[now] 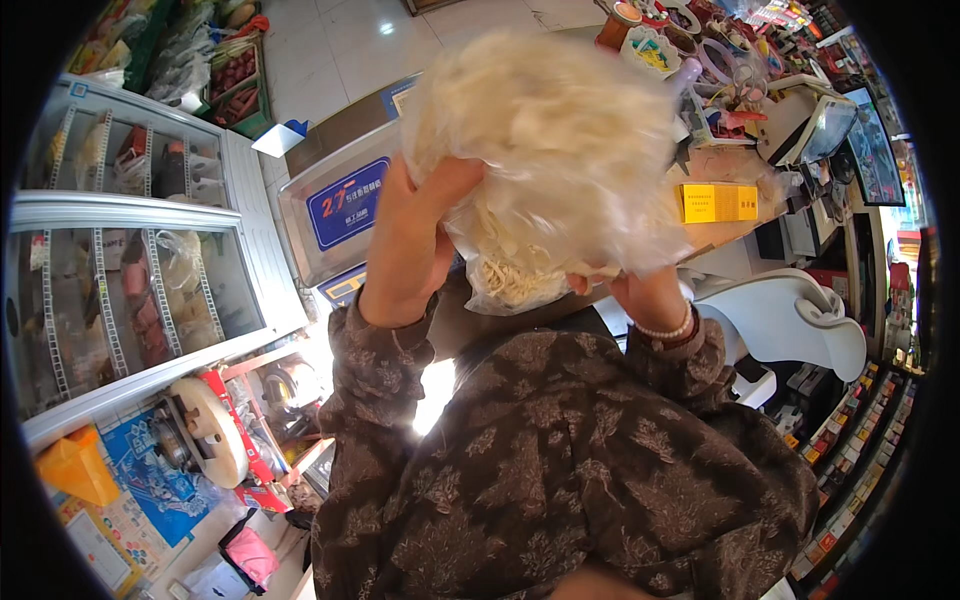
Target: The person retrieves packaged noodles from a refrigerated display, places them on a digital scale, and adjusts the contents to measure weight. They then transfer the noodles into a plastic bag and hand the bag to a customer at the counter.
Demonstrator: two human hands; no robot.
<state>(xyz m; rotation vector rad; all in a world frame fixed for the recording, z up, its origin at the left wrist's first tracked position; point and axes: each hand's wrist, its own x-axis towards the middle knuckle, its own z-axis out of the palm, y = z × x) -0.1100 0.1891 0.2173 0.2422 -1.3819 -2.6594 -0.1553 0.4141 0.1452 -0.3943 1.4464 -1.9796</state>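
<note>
Both my hands hold up a large clear plastic bag over the counter. Pale strands that look like noodles show plainly through its lower part. The upper part is blurred. My left hand grips the bag's left side, thumb on the near face. At the lower right edge is my right hand, its fingers partly hidden by the plastic; a pearl bracelet circles the wrist. Just left of the bag, a steel tray carries a blue label with writing.
A glass-door display fridge with packed food stands at left. Vegetable crates lie beyond it. To the right are a yellow printed box on the wooden counter, monitors, a white chair and shelves of small packs.
</note>
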